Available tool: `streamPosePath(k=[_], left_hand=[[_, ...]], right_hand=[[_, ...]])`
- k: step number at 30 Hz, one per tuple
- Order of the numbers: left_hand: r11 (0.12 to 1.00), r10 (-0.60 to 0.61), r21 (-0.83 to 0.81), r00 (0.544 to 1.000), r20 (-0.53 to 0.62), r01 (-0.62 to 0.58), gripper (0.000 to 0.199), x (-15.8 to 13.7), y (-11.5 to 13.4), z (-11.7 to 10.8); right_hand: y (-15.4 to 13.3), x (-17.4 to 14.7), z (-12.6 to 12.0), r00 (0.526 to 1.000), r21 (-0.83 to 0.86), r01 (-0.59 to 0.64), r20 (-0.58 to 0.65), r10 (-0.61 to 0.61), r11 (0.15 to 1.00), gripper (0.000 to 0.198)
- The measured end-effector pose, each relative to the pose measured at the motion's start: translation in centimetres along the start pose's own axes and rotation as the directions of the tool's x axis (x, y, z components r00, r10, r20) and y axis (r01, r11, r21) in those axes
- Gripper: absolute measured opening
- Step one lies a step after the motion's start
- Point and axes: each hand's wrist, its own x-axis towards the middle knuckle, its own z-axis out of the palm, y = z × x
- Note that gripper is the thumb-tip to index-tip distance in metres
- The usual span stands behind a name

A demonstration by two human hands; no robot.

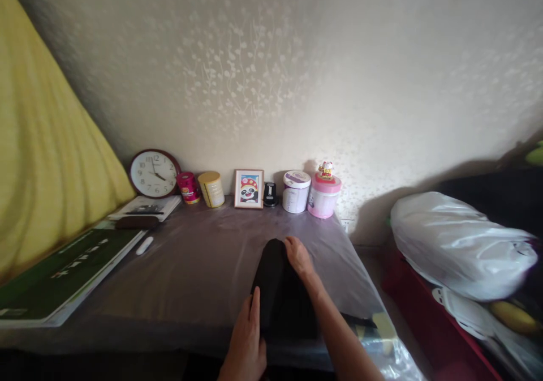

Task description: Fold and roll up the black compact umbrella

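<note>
A soft black cloth item (278, 296), long with a rounded far end, lies near the front of the covered table; its exact kind does not show. My left hand (247, 335) grips its left edge close to me, fingers mostly tucked out of sight and thumb along the side. Farther out, my right hand (299, 256) pinches the upper right edge near the rounded end. My right forearm covers part of the cloth's right side.
Along the wall stand a clock (155, 172), a pink can (188, 187), a yellow tin (211, 189), a framed panda picture (249, 189) and two tubs (296, 192). A green book (72, 270) lies left. White plastic bag (458, 245) sits right, beyond the table edge.
</note>
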Motion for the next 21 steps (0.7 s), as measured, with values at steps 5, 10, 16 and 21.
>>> streamPosePath(k=[5, 10, 16, 21], left_hand=[[1.0, 0.008, -0.002, 1.0, -0.016, -0.008, 0.085, -0.1, 0.9, -0.6], [1.0, -0.003, -0.009, 1.0, -0.018, 0.003, 0.081, -0.1, 1.4, -1.0], [1.0, -0.017, 0.003, 1.0, -0.015, 0.017, 0.08, -0.2, 1.6, -1.1], [0.999, -0.025, -0.042, 1.0, 0.0, 0.025, 0.084, -0.1, 1.5, -1.2]], right_hand=[[3.9, -2.8, -3.6, 0.975, 0.031, -0.22, -0.033, 0.221, 0.975, 0.033], [4.1, -5.7, -4.5, 0.947, 0.128, -0.319, 0.073, 0.311, 0.939, 0.032], [2.3, -6.9, -3.9, 0.945, 0.164, -0.328, 0.055, 0.323, 0.93, 0.036], [0.3, -6.7, -3.6, 0.958, 0.246, -0.286, 0.09, 0.272, 0.926, 0.037]])
